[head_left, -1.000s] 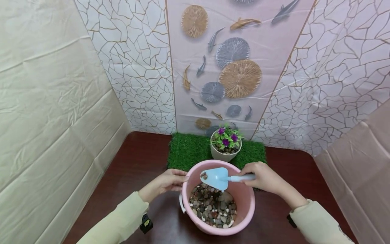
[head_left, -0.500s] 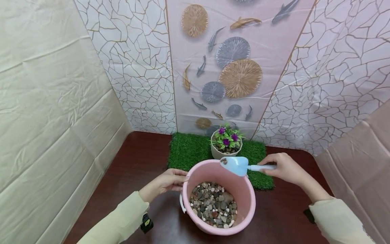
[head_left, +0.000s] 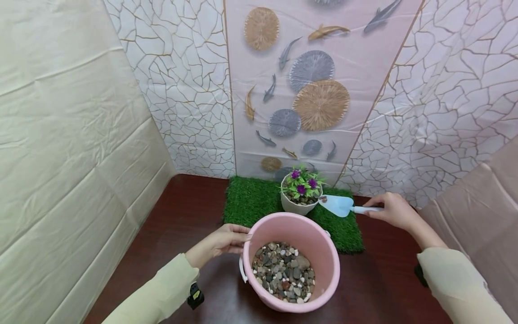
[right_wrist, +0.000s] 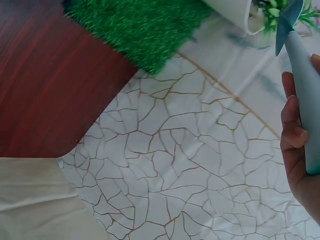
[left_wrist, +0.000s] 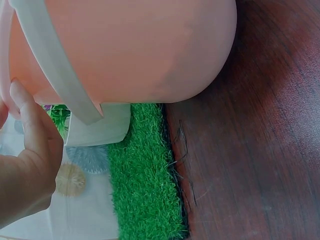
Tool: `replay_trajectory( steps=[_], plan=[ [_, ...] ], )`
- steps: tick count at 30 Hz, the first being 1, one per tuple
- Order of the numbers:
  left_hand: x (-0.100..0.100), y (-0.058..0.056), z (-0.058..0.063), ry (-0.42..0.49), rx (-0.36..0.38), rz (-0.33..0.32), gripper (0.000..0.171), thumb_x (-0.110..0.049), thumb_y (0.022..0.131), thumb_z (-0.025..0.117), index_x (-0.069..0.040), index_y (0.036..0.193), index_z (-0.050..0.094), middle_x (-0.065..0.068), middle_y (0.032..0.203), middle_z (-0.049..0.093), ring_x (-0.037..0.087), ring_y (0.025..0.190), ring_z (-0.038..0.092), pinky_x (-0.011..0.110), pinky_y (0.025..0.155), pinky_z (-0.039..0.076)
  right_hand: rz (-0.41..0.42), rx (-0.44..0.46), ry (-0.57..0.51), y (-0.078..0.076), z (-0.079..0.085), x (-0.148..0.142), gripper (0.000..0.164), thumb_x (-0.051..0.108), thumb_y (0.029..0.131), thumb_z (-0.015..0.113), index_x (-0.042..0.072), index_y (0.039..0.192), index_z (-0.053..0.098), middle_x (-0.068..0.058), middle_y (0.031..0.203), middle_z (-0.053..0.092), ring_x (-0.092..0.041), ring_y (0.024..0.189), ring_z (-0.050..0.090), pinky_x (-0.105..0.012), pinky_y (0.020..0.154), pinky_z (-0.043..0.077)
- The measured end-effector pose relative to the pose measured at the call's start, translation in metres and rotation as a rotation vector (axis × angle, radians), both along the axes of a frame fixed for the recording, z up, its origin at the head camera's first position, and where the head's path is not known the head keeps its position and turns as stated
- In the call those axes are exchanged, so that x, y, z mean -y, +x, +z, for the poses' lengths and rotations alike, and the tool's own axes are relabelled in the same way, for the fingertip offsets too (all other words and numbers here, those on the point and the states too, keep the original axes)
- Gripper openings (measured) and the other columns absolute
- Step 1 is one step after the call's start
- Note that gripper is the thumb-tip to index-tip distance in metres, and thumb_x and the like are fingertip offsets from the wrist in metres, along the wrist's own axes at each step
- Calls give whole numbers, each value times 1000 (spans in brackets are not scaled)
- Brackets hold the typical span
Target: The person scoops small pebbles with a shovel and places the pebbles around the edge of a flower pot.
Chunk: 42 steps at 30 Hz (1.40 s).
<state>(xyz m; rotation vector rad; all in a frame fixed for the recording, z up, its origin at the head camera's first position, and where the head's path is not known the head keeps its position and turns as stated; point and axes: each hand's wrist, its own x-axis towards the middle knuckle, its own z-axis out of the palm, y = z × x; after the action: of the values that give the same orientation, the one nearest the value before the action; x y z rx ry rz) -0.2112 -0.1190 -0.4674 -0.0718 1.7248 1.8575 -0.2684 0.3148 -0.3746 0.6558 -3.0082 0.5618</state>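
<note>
My right hand [head_left: 391,210] grips the pale handle of a light blue garden trowel [head_left: 337,205]. A few small brown pebbles [head_left: 323,199] lie at the trowel's tip, which is at the right rim of a white flowerpot [head_left: 297,208]. Purple flowers with green leaves [head_left: 301,182] stand in the pot above a layer of stones. Before it is a pink bucket [head_left: 332,265] with mixed pebbles [head_left: 283,272] in its bottom. With thumb and fingers, my left hand [head_left: 227,240] pinches the bucket's left rim. In the right wrist view, fingers [right_wrist: 292,132] wrap the trowel handle.
Under the flowerpot lies a green artificial grass mat [head_left: 251,202] on a dark red-brown table [head_left: 178,211]. A white bucket handle [head_left: 242,270] hangs down at the left side. Patterned cloth [head_left: 190,90] rises behind the table, and pale cloth [head_left: 81,157] walls the left.
My right hand has carried the trowel from above the bucket, right and away from me, to the flowerpot's rim. The left hand has stayed at the bucket's rim.
</note>
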Motion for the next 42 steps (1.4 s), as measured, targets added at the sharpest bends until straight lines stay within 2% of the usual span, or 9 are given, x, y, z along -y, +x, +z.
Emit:
replay_trajectory(
  steps=[10,13,19,23,27,30,34,39,42],
  plan=[
    [-1,0,1,4,12,10,44,-7,88,61,9,127,51,1,80,68,7,69,64,19,63,57,-62,12,39,-31,-14,3,15,13,81,69,-1,87,73,-10,77,70,-11,59,54,-29,53,42],
    [-1,0,1,2,11,9,44,-8,88,61,8,128,51,1,82,69,7,70,65,20,64,58,-83,17,30,-38,-16,9,14,11,82,68,-2,86,73,-12,76,69,-14,58,53,-30,52,43],
    [-1,0,-2,6,7,5,44,-8,88,61,8,128,51,1,82,69,8,72,65,21,65,58,-129,9,50,-50,-13,26,14,9,83,65,-3,85,71,-13,72,67,-16,54,46,-28,48,37],
    [-1,0,-3,11,4,12,43,-7,89,60,8,127,51,-1,79,68,7,70,65,20,64,58,-127,-10,90,-57,-8,37,14,10,83,64,-2,83,71,-13,72,66,-18,55,49,-32,49,40],
    [-1,0,-2,13,2,15,43,-7,89,60,8,128,51,-1,78,68,6,69,64,19,63,57,-121,-43,139,-62,-3,46,14,12,83,66,0,77,70,-12,71,65,-20,57,51,-37,52,44],
    [0,0,-2,14,2,10,43,-7,89,60,9,128,50,-1,78,68,6,68,64,19,62,57,-121,-53,174,-65,0,52,22,13,84,67,4,64,61,-8,62,56,-19,54,45,-33,49,39],
    [0,0,-1,17,1,6,43,-7,89,60,8,128,51,-2,77,68,6,68,64,19,62,57,-109,-80,222,-69,2,58,29,11,82,69,9,59,52,-3,57,47,-17,54,37,-28,48,31],
    [-1,0,-2,23,-5,-2,43,-7,89,60,9,128,51,-2,77,68,6,69,65,20,64,58,-98,-126,294,-70,3,61,14,8,80,71,4,69,62,-10,67,60,-20,57,49,-36,49,43],
    [-1,0,-2,22,-2,-1,43,-7,89,60,8,128,51,-2,77,68,6,69,65,20,64,58,-92,-150,298,-68,3,61,12,7,79,71,4,71,63,-12,72,62,-21,60,52,-38,51,45]
  ],
)
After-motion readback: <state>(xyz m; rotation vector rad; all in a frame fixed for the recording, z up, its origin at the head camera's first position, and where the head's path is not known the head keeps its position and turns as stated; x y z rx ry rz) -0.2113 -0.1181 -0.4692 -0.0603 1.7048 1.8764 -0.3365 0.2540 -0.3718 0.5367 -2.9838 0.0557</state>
